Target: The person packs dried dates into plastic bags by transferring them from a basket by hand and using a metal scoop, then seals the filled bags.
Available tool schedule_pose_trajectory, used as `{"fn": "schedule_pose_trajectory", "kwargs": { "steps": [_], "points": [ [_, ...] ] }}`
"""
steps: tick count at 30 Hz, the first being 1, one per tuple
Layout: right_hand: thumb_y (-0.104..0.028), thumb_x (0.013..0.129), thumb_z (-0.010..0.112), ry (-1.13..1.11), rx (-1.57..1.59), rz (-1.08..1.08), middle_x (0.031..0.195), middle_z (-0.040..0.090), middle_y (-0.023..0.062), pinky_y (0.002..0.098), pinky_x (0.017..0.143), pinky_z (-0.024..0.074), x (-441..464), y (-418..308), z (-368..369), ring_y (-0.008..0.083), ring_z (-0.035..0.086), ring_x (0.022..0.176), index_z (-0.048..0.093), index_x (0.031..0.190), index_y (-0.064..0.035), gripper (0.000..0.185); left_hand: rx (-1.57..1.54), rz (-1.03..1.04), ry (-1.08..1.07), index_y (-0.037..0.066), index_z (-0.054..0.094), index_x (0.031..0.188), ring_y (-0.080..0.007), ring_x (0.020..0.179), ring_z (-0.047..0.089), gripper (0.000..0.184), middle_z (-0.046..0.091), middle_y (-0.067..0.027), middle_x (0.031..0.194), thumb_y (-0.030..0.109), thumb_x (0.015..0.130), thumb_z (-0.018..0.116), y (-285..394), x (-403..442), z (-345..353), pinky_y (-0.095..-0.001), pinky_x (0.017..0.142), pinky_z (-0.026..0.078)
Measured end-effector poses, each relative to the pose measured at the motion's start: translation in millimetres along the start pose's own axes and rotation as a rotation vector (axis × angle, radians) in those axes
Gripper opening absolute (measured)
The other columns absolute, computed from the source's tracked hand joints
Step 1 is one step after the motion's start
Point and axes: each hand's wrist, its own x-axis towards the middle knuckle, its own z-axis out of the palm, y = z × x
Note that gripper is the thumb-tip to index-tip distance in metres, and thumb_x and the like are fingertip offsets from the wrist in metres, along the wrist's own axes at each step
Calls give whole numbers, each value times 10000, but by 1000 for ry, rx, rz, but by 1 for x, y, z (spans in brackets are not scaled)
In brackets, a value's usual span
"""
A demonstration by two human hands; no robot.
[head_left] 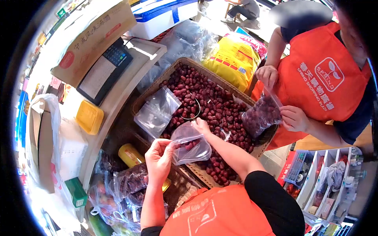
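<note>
My left hand (159, 159) pinches the upper edge of a clear zip bag (191, 151), which hangs over the near part of a wicker basket (258, 151) of dried red dates (220, 114). A few dates show through the bag's plastic. Beyond the bag, my right hand (202, 127) is closed at the near end of a scoop (198, 107); its thin curved rim shows among the dates, and the grip itself is partly hidden. A stack of flat clear bags (159, 112) lies on the basket's left side.
Across the basket, a co-worker in an orange apron (330, 74) holds a date-filled bag (262, 114) with both hands. A yellow sack (232, 59) stands behind. To the left are a counter with a scale (106, 70), a yellow tub (89, 117) and bagged produce (114, 200).
</note>
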Motion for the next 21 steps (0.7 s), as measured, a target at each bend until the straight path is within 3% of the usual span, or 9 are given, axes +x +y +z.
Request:
{"fn": "schedule_pose_trajectory", "kwargs": {
  "steps": [2,4,8,10,12,13,16,18,21],
  "points": [
    [-379,832,516,69,68,-32,836,612,277,499,701,459,7,-7,0,451,591,827,552,861,26,407,74,8,-1,-3,593,925,-47,727,549,80,618,1,807,69,896,613,0,2,0,-185,662,433],
    [-348,838,524,175,104,-176,756,605,260,467,642,458,17,12,7,387,606,709,553,839,28,377,13,47,-16,-2,588,914,-63,750,569,70,638,-27,832,65,902,600,-6,7,-1,-198,686,450],
    [-255,859,541,-11,369,-143,617,546,117,366,548,420,3,10,-27,161,507,582,530,822,19,277,-91,63,-20,-9,581,924,-54,750,564,58,634,-25,834,46,907,592,-7,11,0,-186,689,440],
    [-210,875,527,-96,379,-81,606,514,21,336,506,399,-20,-6,-59,114,462,543,559,867,6,219,-67,50,-36,-7,589,924,-50,744,559,67,629,-17,832,56,906,600,-7,11,1,-184,684,435],
    [-172,907,523,-156,498,-96,573,446,-65,239,405,297,-47,-22,-86,38,383,453,583,951,-52,141,-44,40,-49,-8,593,925,-49,742,558,72,628,-15,833,60,904,605,-6,11,2,-184,683,433],
    [-178,910,528,-93,496,-210,573,431,-76,237,401,281,-60,-31,-96,33,371,451,587,974,-60,147,-37,54,-50,-11,602,920,-48,744,559,80,630,-13,826,67,903,608,-8,12,3,-184,680,432],
    [-192,895,548,-224,481,32,595,462,-38,256,435,335,-82,-27,-120,55,413,499,592,999,-23,203,32,77,-44,-14,610,913,-54,745,560,85,632,-16,817,71,905,603,-9,14,7,-190,680,433],
    [-214,894,562,-189,332,-48,593,473,-38,258,417,337,-86,-12,-127,57,417,463,584,1003,-21,222,45,130,-60,-17,623,894,-55,725,548,105,626,-9,798,87,899,610,-8,16,11,-201,681,436],
    [-204,899,555,-235,385,13,592,482,-43,242,413,355,-131,-61,-171,53,432,460,576,997,-30,201,33,131,-62,-16,626,894,-42,699,529,114,613,10,772,97,893,621,-14,21,12,-196,644,432]
  ]
}}
